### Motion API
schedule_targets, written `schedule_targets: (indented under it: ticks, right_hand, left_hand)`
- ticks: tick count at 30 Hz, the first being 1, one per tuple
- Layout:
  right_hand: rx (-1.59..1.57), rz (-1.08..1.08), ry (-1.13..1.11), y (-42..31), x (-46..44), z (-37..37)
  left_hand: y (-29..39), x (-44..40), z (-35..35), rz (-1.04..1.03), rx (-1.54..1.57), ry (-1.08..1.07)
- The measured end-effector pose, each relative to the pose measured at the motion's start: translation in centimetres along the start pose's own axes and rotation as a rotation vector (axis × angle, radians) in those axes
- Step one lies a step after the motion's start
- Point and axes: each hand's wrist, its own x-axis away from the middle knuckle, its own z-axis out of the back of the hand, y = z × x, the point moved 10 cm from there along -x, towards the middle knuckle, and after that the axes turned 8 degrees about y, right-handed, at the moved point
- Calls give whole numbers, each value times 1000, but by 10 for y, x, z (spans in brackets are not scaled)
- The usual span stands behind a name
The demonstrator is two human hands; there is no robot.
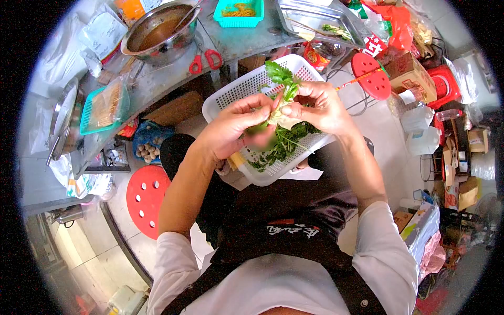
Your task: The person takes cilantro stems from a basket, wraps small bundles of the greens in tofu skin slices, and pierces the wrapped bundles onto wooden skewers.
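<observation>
Your left hand (pixel 231 127) and right hand (pixel 320 109) pinch a leafy sprig (pixel 281 74) between them, above the white basket (pixel 218 103) whose loose greens (pixel 286 148) they partly hide, with red-handled scissors (pixel 206 55) on the table (pixel 236 39) beyond and a red stool (pixel 148 203) leftward.

Red stools (pixel 148 202) stand on pale floor tiles (pixel 388 139) by a grey, possibly metal, worktable (pixel 229 41).

The left hand (pixel 231 125) and right hand (pixel 319 107) pinch a leafy bunch (pixel 284 84) — beneath them, a white basket (pixel 230 92) holds more greens (pixel 286 148) — beyond the left hand, red-handled scissors (pixel 196 66) lie on the table (pixel 233 39).
</observation>
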Motion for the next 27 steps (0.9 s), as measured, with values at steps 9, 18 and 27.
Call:
schedule_targets:
  ticks: [9, 18, 27]
  right_hand:
    - [265, -2, 134, 8, -3, 12]
    - [-114, -61, 10, 4, 0, 0]
    - [-16, -66, 103, 12, 1, 13]
  left_hand:
    - [42, 8, 3, -455, -642, 267]
    - [16, 2, 2, -128, -417, 82]
    - [34, 10, -12, -361, -526, 134]
